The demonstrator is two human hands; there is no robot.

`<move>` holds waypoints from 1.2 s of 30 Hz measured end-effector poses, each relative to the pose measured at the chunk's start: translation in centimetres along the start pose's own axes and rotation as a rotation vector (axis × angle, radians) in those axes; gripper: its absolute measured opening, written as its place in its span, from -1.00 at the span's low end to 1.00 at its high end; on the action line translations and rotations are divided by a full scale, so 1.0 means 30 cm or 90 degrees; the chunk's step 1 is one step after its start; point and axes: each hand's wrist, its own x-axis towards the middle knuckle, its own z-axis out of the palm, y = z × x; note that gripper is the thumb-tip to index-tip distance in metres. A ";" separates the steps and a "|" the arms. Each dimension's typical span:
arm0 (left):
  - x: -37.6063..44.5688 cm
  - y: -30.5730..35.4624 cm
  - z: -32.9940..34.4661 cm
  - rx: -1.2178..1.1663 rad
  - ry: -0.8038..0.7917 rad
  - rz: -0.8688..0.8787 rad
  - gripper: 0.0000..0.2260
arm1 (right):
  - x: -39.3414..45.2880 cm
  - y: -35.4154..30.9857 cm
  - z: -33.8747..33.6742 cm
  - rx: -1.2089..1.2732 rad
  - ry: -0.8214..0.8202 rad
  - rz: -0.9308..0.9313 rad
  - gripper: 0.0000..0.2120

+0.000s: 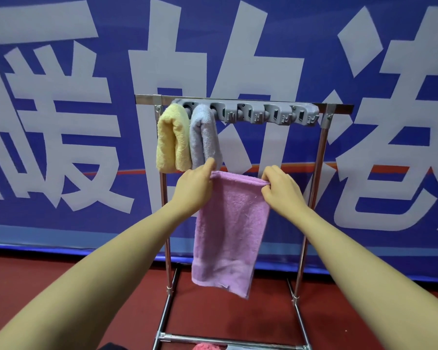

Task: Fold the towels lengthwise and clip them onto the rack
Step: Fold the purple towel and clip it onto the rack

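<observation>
Both grips pinch pink towel top edge; red floor, blue banner.

One head-worn view, looking forward and slightly down.

It sits at arm's reach from the rack, both forearms stretching out from the lower corners; the wide lens takes in the banner close behind and the red floor below.

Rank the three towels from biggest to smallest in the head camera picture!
1. pink towel, though it hangs unclipped and nearer the camera.
2. yellow towel and grey towel look about alike; no ranking.
</observation>
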 end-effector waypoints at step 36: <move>-0.008 0.031 0.020 -0.073 0.026 -0.080 -0.72 | 0.000 -0.163 -0.008 0.318 -0.044 0.022 -0.85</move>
